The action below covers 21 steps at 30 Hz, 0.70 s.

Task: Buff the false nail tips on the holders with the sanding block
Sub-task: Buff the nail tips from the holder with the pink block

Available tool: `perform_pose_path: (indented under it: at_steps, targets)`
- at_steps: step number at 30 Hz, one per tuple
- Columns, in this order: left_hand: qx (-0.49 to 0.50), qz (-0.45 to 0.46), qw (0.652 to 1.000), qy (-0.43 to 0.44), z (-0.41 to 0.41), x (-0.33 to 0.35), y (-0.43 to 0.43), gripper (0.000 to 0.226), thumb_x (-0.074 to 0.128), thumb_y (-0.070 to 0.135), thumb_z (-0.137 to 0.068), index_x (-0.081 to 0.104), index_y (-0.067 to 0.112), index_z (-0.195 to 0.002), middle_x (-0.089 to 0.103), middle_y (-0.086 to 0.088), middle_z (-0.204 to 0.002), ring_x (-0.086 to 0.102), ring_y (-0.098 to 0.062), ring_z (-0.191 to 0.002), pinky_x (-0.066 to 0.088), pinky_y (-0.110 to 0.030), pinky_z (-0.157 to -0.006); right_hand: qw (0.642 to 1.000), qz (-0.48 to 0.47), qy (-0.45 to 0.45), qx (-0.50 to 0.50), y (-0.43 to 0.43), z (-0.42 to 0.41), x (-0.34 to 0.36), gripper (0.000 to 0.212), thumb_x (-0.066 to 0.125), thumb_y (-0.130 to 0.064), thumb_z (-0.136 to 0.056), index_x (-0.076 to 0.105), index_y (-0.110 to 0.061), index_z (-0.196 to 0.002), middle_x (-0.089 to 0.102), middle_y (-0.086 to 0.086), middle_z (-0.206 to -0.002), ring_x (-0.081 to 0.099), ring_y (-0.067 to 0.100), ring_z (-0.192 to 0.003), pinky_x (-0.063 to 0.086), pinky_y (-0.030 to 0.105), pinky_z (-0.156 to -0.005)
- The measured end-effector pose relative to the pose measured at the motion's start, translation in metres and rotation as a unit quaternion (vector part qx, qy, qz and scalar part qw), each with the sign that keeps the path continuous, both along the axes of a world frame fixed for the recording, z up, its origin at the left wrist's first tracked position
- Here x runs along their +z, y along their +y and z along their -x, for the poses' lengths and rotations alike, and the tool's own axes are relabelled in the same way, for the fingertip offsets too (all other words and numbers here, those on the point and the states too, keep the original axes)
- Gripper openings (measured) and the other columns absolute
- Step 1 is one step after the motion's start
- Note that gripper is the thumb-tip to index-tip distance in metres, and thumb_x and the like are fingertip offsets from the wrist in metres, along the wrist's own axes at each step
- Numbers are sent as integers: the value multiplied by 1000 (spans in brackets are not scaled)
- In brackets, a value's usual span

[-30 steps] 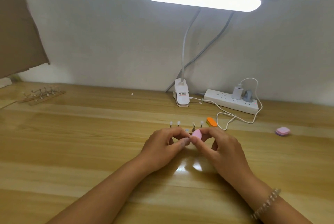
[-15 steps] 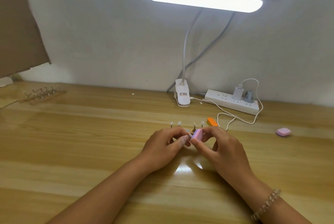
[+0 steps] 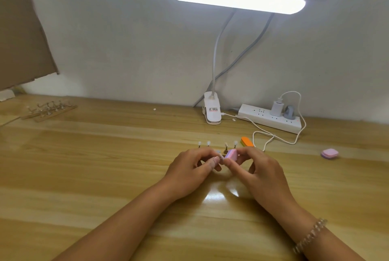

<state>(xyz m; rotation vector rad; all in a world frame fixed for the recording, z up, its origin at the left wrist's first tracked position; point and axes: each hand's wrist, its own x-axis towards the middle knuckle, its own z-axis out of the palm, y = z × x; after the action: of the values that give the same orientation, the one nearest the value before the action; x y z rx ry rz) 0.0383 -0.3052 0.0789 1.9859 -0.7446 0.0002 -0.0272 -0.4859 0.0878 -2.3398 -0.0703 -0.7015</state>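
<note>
While left hand (image 3: pixel 189 168) stays, block (image 3: pixel 231 154) seemingly tilts.

Left hand (image 3: pixel 189 169), right hand (image 3: pixel 263 173) curled, close

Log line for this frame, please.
left hand: pinches false nail tip | right hand: holds pink sanding block against it | behind hands: four holders standing on table

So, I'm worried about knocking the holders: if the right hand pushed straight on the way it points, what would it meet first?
Probably the left hand, pinching a nail tip right at the sanding block the right hand holds; the standing holders sit farther back.
</note>
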Motion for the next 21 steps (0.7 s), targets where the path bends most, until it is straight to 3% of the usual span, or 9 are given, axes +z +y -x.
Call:
perform_pose_path:
  at_steps: [4, 8, 12, 16, 19, 21]
  targets:
    - [3, -1, 1000, -5, -2, -1, 1, 17, 58, 18, -99, 73, 25, -96, 69, 13, -82, 56, -5, -72, 45, -32, -70, 998, 28, 1, 52, 6, 3, -1, 38, 58, -67, -76, 67, -35, -94, 63, -17, -83, 51, 10, -56, 46, 31, -58]
    - [-10, 4, 1000, -2, -1, -1, 0, 14, 59, 29, -95, 73, 29, -97, 72, 12, -91, 54, -14, -68, 45, -36, -67, 1000, -14, -4, 13, -1, -1, -1, 44, 51, -74, -77, 68, -36, -89, 65, -17, -81, 53, 6, -61, 46, 32, -61]
    - [-6, 9, 1000, 0, -3, -3, 1, 14, 65, 22, -94, 74, 29, -102, 72, 16, -95, 38, -6, -52, 34, -26, -58, 998, 37, 2, 52, 7, 4, -1, 44, 50, -73, -81, 66, -35, -98, 63, -17, -86, 51, 11, -57, 45, 29, -58]
    - [4, 11, 1000, -3, -3, -4, 0, 11, 69, 21, -93, 75, 30, -96, 69, 17, -89, 38, -8, -52, 34, -27, -59, 1000, 20, 0, 1, 0, 0, 1, 44, 48, -71, -77, 67, -35, -92, 62, -18, -82, 52, 1, -64, 41, 27, -60]
    - [-1, 4, 1000, 2, -3, -4, 1, 13, 70, 20, -90, 75, 31, -94, 69, 20, -88, 39, -8, -53, 36, -28, -59, 997, 69, 2, 30, 6, 4, -1, 45, 52, -74, -77, 65, -35, -94, 60, -18, -84, 50, 6, -59, 41, 25, -55]
    - [1, 3, 1000, -1, -4, -5, 1, 11, 69, 24, -90, 75, 32, -93, 68, 21, -87, 39, -6, -53, 36, -28, -59, 999, 49, 6, 23, 5, 2, -1, 41, 55, -71, -77, 66, -34, -92, 61, -18, -83, 51, 4, -61, 43, 26, -58]
